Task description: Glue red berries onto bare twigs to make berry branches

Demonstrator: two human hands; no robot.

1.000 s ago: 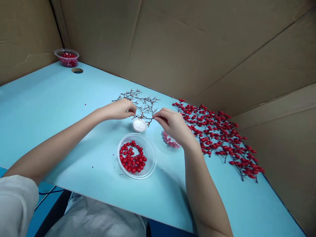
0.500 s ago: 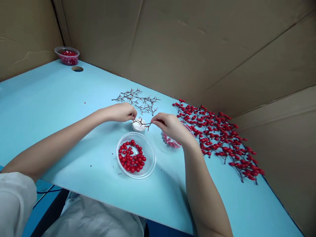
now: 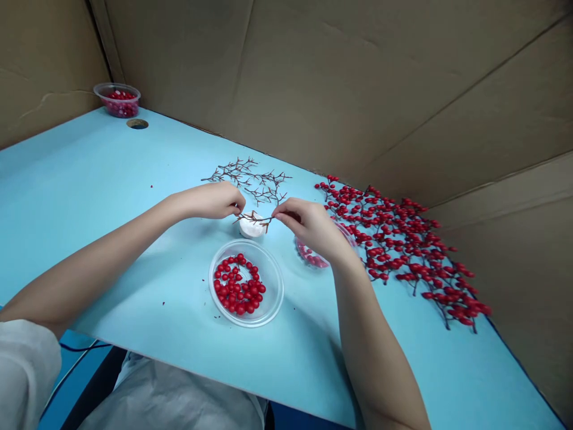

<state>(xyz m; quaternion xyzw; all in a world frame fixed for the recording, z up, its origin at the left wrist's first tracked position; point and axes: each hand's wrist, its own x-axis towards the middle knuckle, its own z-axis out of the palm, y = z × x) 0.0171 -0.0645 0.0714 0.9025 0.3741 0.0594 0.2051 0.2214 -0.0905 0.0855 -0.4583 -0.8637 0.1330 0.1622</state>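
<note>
My right hand (image 3: 308, 224) pinches one end of a bare brown twig (image 3: 257, 220), which spans the gap between my hands. My left hand (image 3: 224, 200) is closed at the twig's other end, its fingertips pressed together there. Under the twig sits a small white cup (image 3: 251, 228) with white contents. Nearer my body is a clear round bowl (image 3: 273, 292) of loose red berries. Another clear bowl (image 3: 308, 255) with red berries is partly hidden behind my right hand and wrist.
Several bare twigs (image 3: 264, 179) lie beyond my hands. Many red-berried branches (image 3: 394, 233) cover the table's (image 3: 179, 334) right side. A clear tub of berries (image 3: 120, 106) stands at the far left corner, near a round hole (image 3: 137, 124). Cardboard walls (image 3: 313, 77) rise behind.
Both hands have risen slightly in the view, still at the twig. The berried branches appear shifted right as the camera view moved a little.
</note>
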